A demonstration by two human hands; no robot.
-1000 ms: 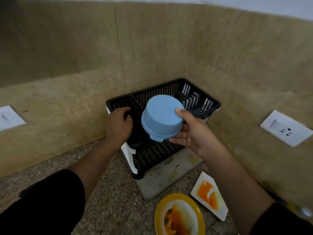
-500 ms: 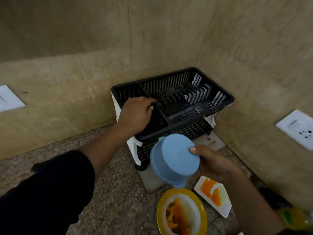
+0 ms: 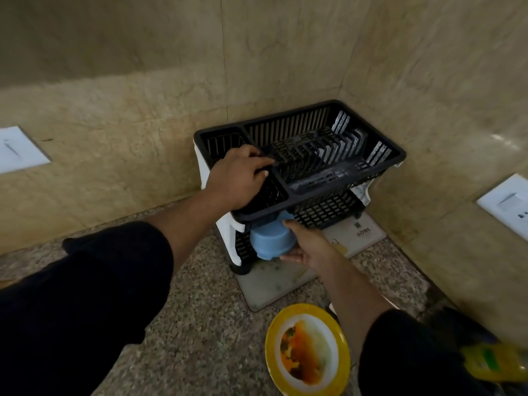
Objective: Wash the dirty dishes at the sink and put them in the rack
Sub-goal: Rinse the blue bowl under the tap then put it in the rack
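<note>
A left hand (image 3: 238, 175) grips the top tray rim of a black two-tier dish rack (image 3: 368, 167) standing in a tiled corner on a speckled stone tabletop (image 3: 200, 310). Below it, the right hand (image 3: 307, 244) clasps a blue bowl (image 3: 271, 241), tilted on its side, at the mouth of the lower tier. A soiled yellow-rimmed plate (image 3: 307, 350) lies nearer the camera.

I see a speckled granite counter (image 3: 200, 315) running into a tiled corner. A pale drip mat (image 3: 274, 284) lies flat on it, and the black dish rack (image 3: 371, 144) stands on that mat. Nearer me, a yellow-rimmed plate (image 3: 307, 350) smeared with orange food rests directly on the stone.
</note>
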